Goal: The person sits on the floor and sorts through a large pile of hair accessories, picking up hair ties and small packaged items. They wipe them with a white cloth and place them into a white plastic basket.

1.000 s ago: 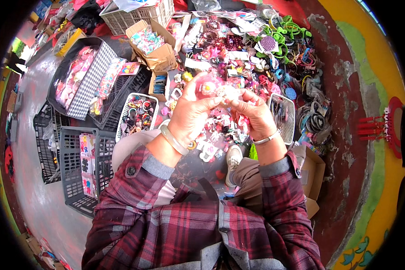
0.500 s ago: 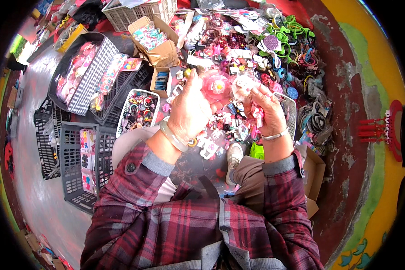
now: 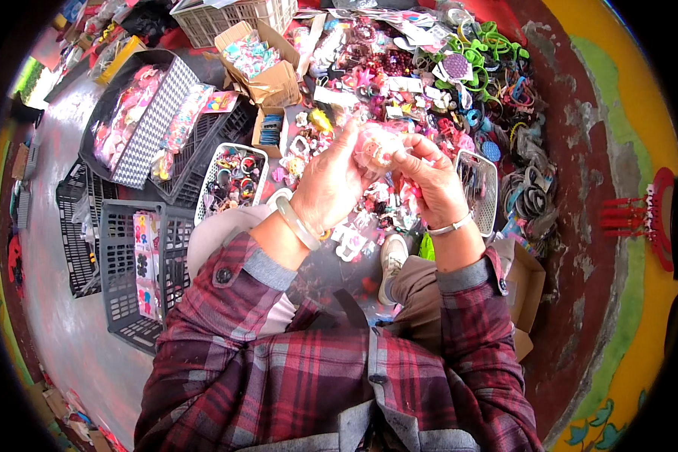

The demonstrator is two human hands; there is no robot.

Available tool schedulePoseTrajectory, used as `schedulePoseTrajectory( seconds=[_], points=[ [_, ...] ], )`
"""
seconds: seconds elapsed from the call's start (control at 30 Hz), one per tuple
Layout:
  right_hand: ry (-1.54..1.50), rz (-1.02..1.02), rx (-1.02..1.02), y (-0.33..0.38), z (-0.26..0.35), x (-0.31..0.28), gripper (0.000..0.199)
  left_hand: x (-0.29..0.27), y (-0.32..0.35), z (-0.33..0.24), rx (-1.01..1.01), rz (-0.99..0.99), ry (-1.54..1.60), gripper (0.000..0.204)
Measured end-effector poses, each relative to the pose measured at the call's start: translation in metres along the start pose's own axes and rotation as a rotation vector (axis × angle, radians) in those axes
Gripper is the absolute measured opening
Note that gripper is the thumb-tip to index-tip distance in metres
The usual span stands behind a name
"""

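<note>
My left hand (image 3: 325,182), with a pale bangle at the wrist, is closed around a pink and whitish frilly hair ornament (image 3: 377,148). Glare washes out its finer detail, and I cannot tell whether it is one piece or several stacked. From the other side my right hand (image 3: 434,181), wearing a thin silver bracelet, pinches the same ornament between thumb and fingers. Both hands meet above a wide heap of hair accessories (image 3: 399,84) in pink, red, white and black. Part of the heap right below the hands is hidden by them.
White baskets of small accessories stand left (image 3: 264,181) and right (image 3: 493,197) of my hands. Cardboard boxes (image 3: 275,87) sit at the upper left. Dark plastic crates (image 3: 120,264) line the left side. Green bands (image 3: 497,45) lie far right, and an open carton (image 3: 531,286) is beside my right arm.
My right hand has moved left, bringing its whitish-pink piece onto the round pink one in my left hand. The left hand has turned and curled in around them.
</note>
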State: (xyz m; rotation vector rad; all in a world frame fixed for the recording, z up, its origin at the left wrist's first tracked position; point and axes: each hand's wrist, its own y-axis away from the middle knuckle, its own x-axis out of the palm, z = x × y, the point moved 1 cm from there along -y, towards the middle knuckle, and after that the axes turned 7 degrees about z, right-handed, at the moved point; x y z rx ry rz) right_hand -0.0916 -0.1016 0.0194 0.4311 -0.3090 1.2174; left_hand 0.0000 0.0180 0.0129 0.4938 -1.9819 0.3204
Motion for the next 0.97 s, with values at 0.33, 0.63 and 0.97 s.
schedulePoseTrajectory(
  seconds=[0.33, 0.63, 0.97],
  points=[
    [0.187, -0.01, 0.065, 0.002, -0.004, 0.005, 0.016, -0.004, 0.006, 0.007, -0.089, -0.048, -0.194, 0.026],
    [-0.492, -0.16, 0.074, -0.011, -0.013, -0.026, 0.04, -0.017, -0.001, -0.009, -0.063, 0.177, -0.009, 0.015],
    [-0.463, -0.179, 0.02, -0.016, -0.02, -0.025, 0.046, -0.032, 0.005, -0.006, -0.436, -0.132, -0.171, 0.026]
  ],
)
